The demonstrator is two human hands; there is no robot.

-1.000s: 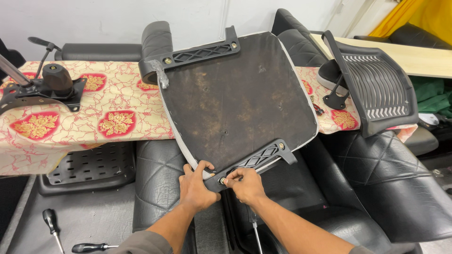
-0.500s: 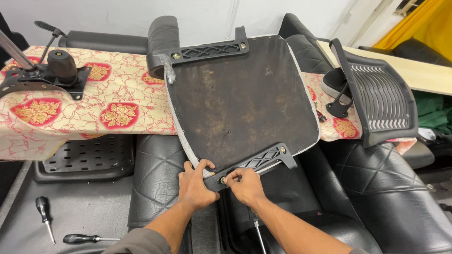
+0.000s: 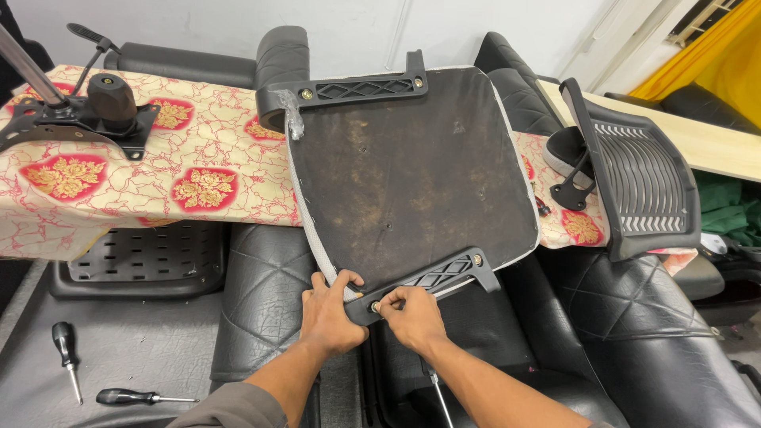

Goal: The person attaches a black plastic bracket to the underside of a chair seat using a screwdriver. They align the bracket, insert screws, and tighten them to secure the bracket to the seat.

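An upturned office chair seat lies with its dark, stained underside facing up, resting on a cloth-covered table. A black plastic armrest bracket runs along its near edge, and a second bracket with a padded armrest sits at the far edge. My left hand grips the near corner of the seat and the bracket's end. My right hand pinches a small bolt at the bracket's left end, fingers closed on it.
A chair base mechanism rests on the red-and-cream cloth at left. A black mesh backrest leans at right. Two screwdrivers lie on the floor at lower left. Black padded chair parts surround me.
The view has shifted slightly, bringing the seat and hands a little lower and closer. Both hands stay at the near bracket's left end.
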